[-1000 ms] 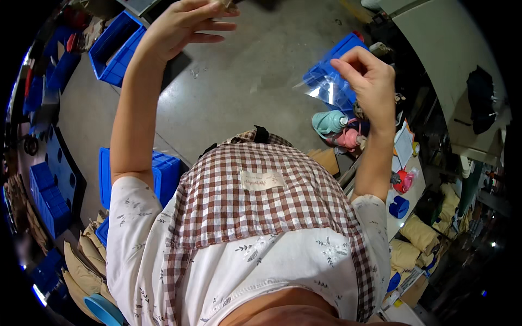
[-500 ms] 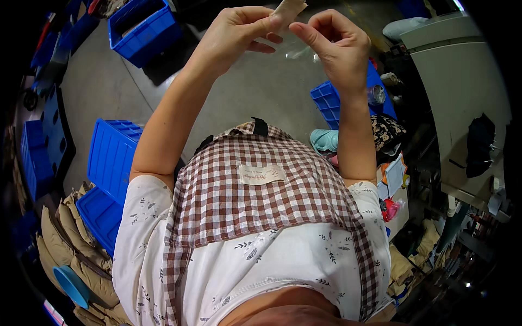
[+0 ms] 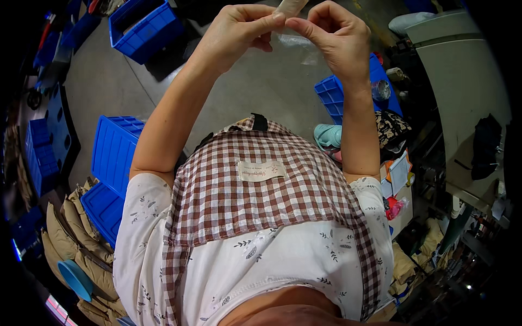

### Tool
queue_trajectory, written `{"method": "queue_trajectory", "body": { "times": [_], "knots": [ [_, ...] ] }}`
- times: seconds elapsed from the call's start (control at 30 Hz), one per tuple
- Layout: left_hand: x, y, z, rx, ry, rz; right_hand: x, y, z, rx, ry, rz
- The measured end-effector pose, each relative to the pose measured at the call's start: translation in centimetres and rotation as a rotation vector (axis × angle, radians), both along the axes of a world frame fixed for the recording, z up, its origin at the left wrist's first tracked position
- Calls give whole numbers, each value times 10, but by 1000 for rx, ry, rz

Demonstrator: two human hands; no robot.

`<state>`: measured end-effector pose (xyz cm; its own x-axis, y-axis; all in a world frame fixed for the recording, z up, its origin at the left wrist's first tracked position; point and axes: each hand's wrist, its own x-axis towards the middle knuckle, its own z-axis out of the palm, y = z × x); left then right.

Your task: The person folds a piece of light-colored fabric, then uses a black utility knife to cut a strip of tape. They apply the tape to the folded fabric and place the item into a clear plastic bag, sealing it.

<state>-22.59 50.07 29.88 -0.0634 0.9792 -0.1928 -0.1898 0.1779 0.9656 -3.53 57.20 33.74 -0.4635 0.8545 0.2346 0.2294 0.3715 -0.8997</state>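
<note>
My left hand [image 3: 234, 32] is closed, with thumb and fingers pinching a small cream-coloured piece [image 3: 292, 7] cut off by the top edge of the picture. Close beside it on the right is my right hand [image 3: 343, 46], its fingers curled and its thumb tip nearly at the left thumb. Whatever those right fingertips hold is too small or hidden to make out. Just under the hands shows some clear, shiny plastic film [image 3: 302, 49]; I cannot tell which hand it hangs from.
A blue crate [image 3: 145, 32] stands on the grey floor at far left, with stacked blue crates [image 3: 115, 152] nearer. Padded khaki bundles [image 3: 81, 244] lie at lower left. Right of me are another blue crate [image 3: 330, 98], a turquoise item [image 3: 327, 136] and a pale long cabinet [image 3: 457, 81].
My right thumb has come closer to the left fingertips, and the cream piece has tilted slightly. The clear film shows more plainly below the hands. The surroundings have shifted a little in view.
</note>
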Motion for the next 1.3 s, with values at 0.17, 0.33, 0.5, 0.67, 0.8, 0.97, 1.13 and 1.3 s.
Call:
{"method": "queue_trajectory", "body": {
  "times": [0.17,0.33,0.5,0.67,0.8,0.97,1.13,1.3],
  "knots": [
    [4,0,0,3,-31,-24,2,3,-6,51,-34,-3],
    [-5,0,-23,150,67,-82,3,5,-10,15,16,15],
    [4,-1,-27,160,13,-66,5,7,-13,-2,-7,26],
    [13,4,-23,-40,-54,47,16,14,-23,-170,90,84],
    [12,4,-27,-2,30,81,18,14,-19,-251,87,128],
    [14,6,-39,-13,-12,72,10,14,-31,-251,72,156],
    [18,7,-35,24,-53,60,9,15,-33,-174,23,90],
    [18,9,-40,30,-69,49,8,14,-32,-143,18,87]
  ]
}}
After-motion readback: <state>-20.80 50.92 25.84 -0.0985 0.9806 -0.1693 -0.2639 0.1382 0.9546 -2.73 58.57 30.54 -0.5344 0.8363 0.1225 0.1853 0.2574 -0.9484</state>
